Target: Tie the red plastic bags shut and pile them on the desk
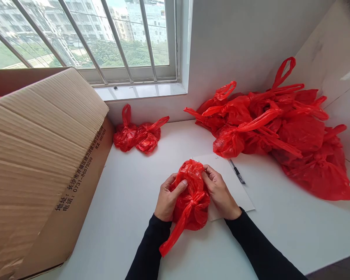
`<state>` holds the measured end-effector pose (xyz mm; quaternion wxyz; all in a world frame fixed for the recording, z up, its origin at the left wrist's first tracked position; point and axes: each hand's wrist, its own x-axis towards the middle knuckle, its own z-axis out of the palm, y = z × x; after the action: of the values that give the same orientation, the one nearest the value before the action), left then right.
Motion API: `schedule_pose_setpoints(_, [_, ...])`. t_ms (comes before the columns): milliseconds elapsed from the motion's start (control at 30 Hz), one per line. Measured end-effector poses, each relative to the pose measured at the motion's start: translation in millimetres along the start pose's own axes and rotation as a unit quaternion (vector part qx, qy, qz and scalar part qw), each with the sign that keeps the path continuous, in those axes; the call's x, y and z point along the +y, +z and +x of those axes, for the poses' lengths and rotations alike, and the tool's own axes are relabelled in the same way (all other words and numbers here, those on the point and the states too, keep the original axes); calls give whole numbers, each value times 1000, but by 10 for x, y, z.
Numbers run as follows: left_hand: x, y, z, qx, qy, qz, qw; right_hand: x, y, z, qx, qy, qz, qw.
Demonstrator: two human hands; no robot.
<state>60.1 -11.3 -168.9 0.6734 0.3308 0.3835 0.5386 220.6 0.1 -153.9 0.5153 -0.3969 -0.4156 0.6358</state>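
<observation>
Between my two hands is a red plastic bag, knotted in the middle, with one handle loop hanging toward me. My left hand is closed on its left side, the thumb pressed on the plastic. At the upper right edge my right hand pinches the bag with thumb and fingers. What the bag contains is hidden. Under and beside my right hand lies a sheet of white paper, with a black pen on its right part.
A large open cardboard box fills the left side. Two small knotted red bags sit by the wall below the barred window. A heap of red bags lies at the right on the white table.
</observation>
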Motion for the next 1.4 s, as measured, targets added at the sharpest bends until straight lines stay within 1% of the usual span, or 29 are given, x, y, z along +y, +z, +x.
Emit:
schedule_pose_setpoints(100, [-17, -16, 2, 13, 6, 5, 1000, -21, 9, 6, -36, -14, -20, 999])
schedule_pose_setpoints(167, [-39, -25, 11, 20, 10, 7, 1000, -22, 8, 9, -50, -19, -36, 998])
schedule_pose_setpoints(300, [-76, -39, 36, 28, 15, 13, 999, 9, -8, 6, -24, -21, -58, 998])
schedule_pose_setpoints(400, [-54, -46, 31, 24, 14, 20, 999, 33, -11, 6, -8, -31, -59, 998])
schedule_pose_setpoints(467, [-17, -49, 12, 4, 10, 33, 999, 42, -12, 13, 2, -39, -54, 998])
schedule_pose_setpoints(600, [42, -51, -19, -78, -1, 55, 995, 57, -39, 39, 34, -19, -8, 999])
schedule_pose_setpoints(633, [43, -51, -20, -87, -2, 59, 994, 58, -49, 42, 41, -13, 4, 999])
schedule_pose_setpoints(700, [33, -50, -14, -81, 0, 67, 994, 52, -62, 42, 43, -7, 19, 999])
schedule_pose_setpoints(767, [17, -52, -1, -54, 7, 65, 996, 31, -64, 32, 21, 2, 30, 999])
schedule_pose_setpoints(900, [7, -63, 22, 18, 39, 29, 999, -33, -50, 9, -53, 35, 45, 997])
schedule_pose_setpoints(967, [13, -66, 30, 39, 51, 13, 998, -64, -46, 1, -88, 44, 45, 994])
schedule_pose_setpoints(1067, [18, -66, 41, 55, 61, 5, 997, -106, -47, -16, -132, 47, 40, 989])
schedule_pose_setpoints(1133, [19, -69, 44, 64, 67, 3, 996, -126, -49, -31, -151, 44, 20, 987])
schedule_pose_setpoints(1267, [30, -72, 35, 72, 65, 10, 995, -135, -62, -42, -164, 31, -32, 985])
schedule_pose_setpoints(1400, [59, -40, 6, 78, 63, 21, 995, -139, -93, -28, -190, 15, -37, 981])
